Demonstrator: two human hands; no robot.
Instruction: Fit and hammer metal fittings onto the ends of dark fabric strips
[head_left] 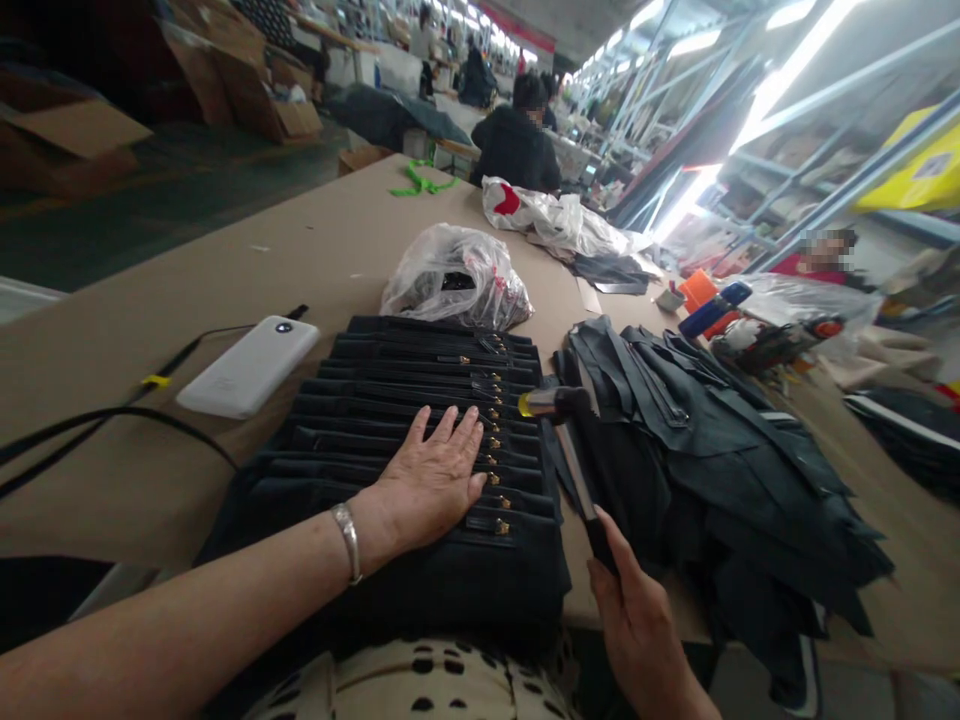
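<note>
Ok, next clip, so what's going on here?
A person's left hand is spread flat on overlapping dark pieces with gold-coloured zipper pulls. The right hand grips a hammer by its dark handle end, its head near the pieces' right edge; whether it touches anything is unclear. A heap of dark material lies to the right, a white phone-like device to the left, and a plastic bag just beyond the pieces.

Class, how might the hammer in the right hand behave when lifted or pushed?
The hammer would likely feel head-heavy: its thick head sits on a slim handle. It should stay stiff, as the handle looks straight. Rolling seems unlikely, its head jutting crosswise.
</note>
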